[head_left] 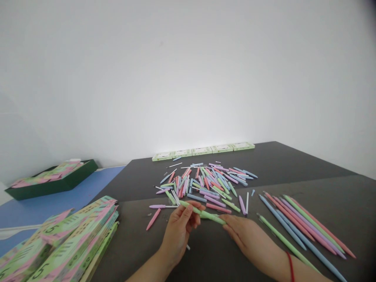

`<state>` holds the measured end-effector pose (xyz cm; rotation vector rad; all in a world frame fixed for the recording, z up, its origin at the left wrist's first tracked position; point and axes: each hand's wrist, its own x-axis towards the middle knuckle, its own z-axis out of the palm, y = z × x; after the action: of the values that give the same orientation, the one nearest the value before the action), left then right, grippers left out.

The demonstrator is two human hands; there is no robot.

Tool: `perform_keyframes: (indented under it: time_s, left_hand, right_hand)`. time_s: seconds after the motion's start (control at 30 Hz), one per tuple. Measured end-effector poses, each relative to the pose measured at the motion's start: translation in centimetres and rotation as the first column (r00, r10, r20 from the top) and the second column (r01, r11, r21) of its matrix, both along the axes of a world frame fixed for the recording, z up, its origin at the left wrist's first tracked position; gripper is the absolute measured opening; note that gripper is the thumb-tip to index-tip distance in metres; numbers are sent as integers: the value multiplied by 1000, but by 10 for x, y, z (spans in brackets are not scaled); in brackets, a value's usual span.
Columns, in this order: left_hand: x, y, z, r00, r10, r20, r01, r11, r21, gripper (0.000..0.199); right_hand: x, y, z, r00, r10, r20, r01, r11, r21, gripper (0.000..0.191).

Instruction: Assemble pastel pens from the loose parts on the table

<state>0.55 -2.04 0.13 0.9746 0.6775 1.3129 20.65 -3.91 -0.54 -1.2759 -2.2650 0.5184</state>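
A light green pen [211, 216] stretches between my two hands above the dark table. My left hand [180, 229] is closed round its left part, thumb on top. The fingers of my right hand [245, 233] are pinched at its right end. Whether it is one piece or two parts meeting, I cannot tell. Just beyond my hands lies a loose pile of pastel pen parts [202, 182], with thin white refills among them. A pink pen part [153, 219] lies left of my left hand. A purple pen part [242, 205] rests beyond my right hand.
Several long pastel pens [305, 223] lie side by side on the right. Printed packets [67, 243] are stacked at front left. Behind them, a dark green tray [55, 187] holds more packets on a blue surface [79, 196]. Pale green boxes [202, 150] line the table's back edge.
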Motion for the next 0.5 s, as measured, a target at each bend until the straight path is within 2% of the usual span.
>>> perform_keyframes:
  time_s: [0.2,0.33,0.43,0.5]
  left_hand:
    - [2,1,-3,999,-11,48,13,999,-43,18]
    - [4,-1,-3,998,-31,56,33,999,-40,19]
    - [4,-2,-3,998,-42,44,43,999,-27,19]
    - [4,-2,-3,999,-34,39,35,999,-31,18]
  right_hand:
    - [-1,-1,0,1000,25,12,-25,999,27,30]
    - [-1,-3,3,996,35,-88,-36,999,-17,25]
    - [-4,-5,3,953,30,-301,-84,983,-166,21]
    - [-7,-6,2,869,-43,-493,-165,914,-371,21]
